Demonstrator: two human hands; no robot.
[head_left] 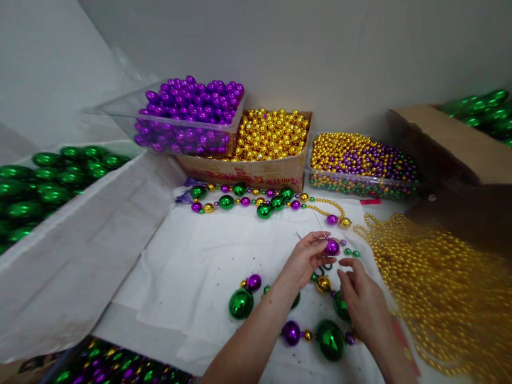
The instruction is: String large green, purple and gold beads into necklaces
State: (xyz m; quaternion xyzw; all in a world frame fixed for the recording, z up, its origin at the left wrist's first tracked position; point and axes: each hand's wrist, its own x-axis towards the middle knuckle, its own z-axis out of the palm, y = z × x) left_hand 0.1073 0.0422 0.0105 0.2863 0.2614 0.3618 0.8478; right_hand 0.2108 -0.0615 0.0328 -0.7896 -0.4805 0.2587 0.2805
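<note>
My left hand (310,253) is closed, its fingertips around a shiny purple bead (332,247). A thin line, string or wire, sticks up above those fingers. Just below and to the right, my right hand (360,290) is pinched close to the bead, on what looks like a thin string (338,263). Partly hidden under my hands lie scissors with black handles (328,267). Small green beads (352,253) rest beside the purple one. A strand with a large green bead (330,340), purple and gold beads curves beneath my forearms, which cover part of it.
A finished-looking bead strand (226,201) lies along the white cloth (180,266). Behind stand a purple-bead tub (236,128), a gold-bead carton (256,173) and a mixed-bead tub (360,184). Gold bead chains (444,298) are heaped right; a green-bead box (100,234) stands left.
</note>
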